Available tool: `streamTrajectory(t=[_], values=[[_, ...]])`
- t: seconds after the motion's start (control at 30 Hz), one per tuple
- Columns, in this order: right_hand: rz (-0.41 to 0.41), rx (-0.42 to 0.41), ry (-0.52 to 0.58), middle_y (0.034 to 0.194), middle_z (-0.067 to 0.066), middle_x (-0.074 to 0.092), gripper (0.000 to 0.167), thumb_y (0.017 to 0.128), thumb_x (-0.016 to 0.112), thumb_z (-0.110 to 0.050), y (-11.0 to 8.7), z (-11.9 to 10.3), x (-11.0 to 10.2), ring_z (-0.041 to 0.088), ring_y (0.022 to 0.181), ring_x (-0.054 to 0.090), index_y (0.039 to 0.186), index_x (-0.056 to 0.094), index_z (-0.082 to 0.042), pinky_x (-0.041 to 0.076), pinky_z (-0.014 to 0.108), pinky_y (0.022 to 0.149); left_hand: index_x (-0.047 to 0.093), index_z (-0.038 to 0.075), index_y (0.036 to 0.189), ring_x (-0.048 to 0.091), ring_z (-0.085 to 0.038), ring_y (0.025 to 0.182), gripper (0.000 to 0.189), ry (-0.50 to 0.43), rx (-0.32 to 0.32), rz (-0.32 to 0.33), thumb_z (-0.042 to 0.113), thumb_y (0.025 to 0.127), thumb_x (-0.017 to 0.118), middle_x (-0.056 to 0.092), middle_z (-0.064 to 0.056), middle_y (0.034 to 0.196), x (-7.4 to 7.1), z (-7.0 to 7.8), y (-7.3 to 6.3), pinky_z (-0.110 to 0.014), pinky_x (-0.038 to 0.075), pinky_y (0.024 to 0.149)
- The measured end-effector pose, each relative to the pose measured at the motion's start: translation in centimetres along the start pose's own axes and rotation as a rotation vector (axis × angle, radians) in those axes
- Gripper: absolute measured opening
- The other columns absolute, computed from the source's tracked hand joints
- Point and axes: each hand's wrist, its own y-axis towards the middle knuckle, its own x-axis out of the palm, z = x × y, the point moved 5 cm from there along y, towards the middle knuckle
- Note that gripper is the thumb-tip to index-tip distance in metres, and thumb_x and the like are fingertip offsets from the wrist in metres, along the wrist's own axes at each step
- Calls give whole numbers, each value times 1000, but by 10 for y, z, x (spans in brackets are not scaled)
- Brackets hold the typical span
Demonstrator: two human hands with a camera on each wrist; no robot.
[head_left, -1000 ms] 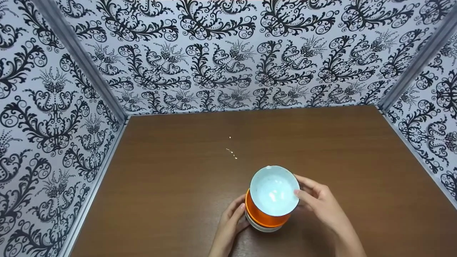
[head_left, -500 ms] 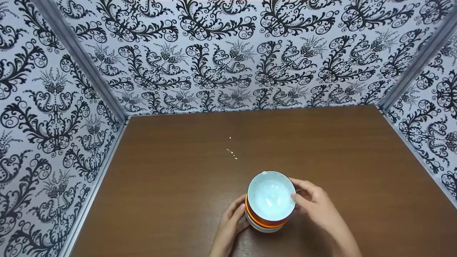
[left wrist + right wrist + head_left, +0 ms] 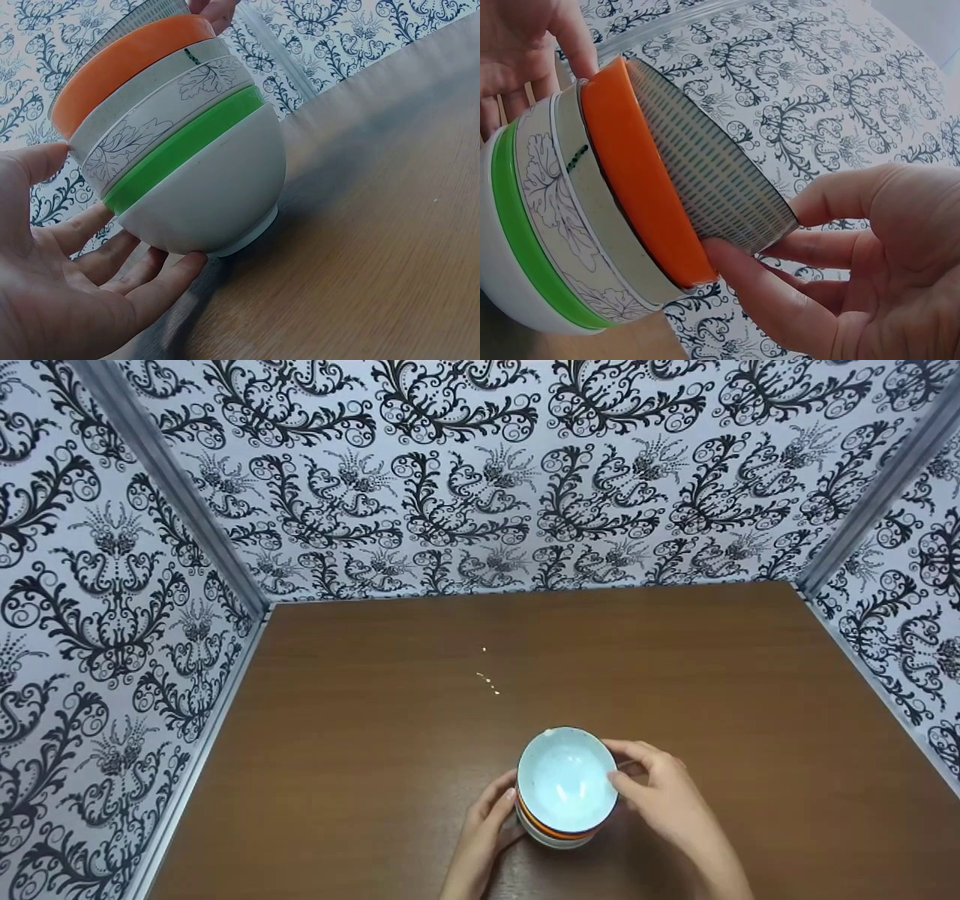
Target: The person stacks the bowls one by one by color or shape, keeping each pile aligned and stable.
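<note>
In the head view, a bowl with a pale blue inside [image 3: 568, 780] tops a nested stack of bowls. My right hand [image 3: 671, 799] pinches this top bowl at its right edge. Its dashed outer wall [image 3: 712, 169] is partly inside the orange bowl [image 3: 641, 176], slightly tilted. Below the orange rim come a grey-white bowl [image 3: 142, 88], a leaf-patterned bowl [image 3: 165, 116], a green band [image 3: 187, 148] and a white bowl [image 3: 217, 180] standing on the table. My left hand [image 3: 480, 832] cups the stack's left side, thumb and fingertips against the bowls.
The stack stands near the front of a brown wooden table [image 3: 360, 720]. Small pale specks [image 3: 488, 681] lie beyond it. Patterned panels [image 3: 465, 472] with grey corner posts [image 3: 176, 487] enclose the back and sides.
My right hand has brought the pale blue bowl down and left, toward me, over the orange bowl, which it now mostly covers. My left hand has stayed against the stack.
</note>
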Motion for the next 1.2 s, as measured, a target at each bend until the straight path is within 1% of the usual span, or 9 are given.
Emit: streamTrajectory(t=[0.2,0.4,0.63,0.83,0.97,1.07,1.2], values=[[47,22,-56,118,13,70,37,88,67,-1,1,-3,-1,21,94,70,125,67,-2,56,21,69,44,-1,147,51,-23,133,54,-14,12,-6,30,103,53,44,-19,152,0,0,0,-42,53,101],[64,12,-110,115,10,72,33,87,67,-1,2,-3,-2,18,92,70,121,70,-2,55,22,75,45,1,147,52,-21,132,52,-23,14,-11,29,103,52,46,-18,152,1,-1,0,-41,53,101],[78,10,-145,115,11,72,31,88,69,-3,3,-1,-2,19,93,71,119,71,-3,56,24,76,46,2,146,52,-22,132,51,-33,18,-16,30,103,52,46,-16,152,1,-1,0,-42,52,103],[113,17,-173,112,9,73,29,87,69,-2,3,-1,-2,18,90,72,115,73,-6,57,24,75,47,2,146,51,-24,134,52,-24,20,-17,30,103,54,45,-17,153,1,0,0,-42,52,102],[135,9,-177,110,7,74,28,87,69,-2,3,0,-2,16,89,72,113,74,-8,56,23,75,48,4,145,52,-22,133,51,-20,20,-20,31,102,54,46,-16,152,0,1,1,-40,53,101],[151,-4,-177,109,7,75,27,87,70,-1,2,0,-2,17,88,73,112,74,-8,58,26,76,49,5,145,52,-21,132,51,-18,18,-17,31,102,55,46,-15,152,-1,0,2,-40,53,101],[160,2,-173,108,7,75,26,87,70,-1,2,1,-2,17,90,72,112,75,-8,58,27,79,48,4,146,52,-21,132,51,-15,21,-21,31,102,54,46,-16,152,0,0,1,-40,53,101]])
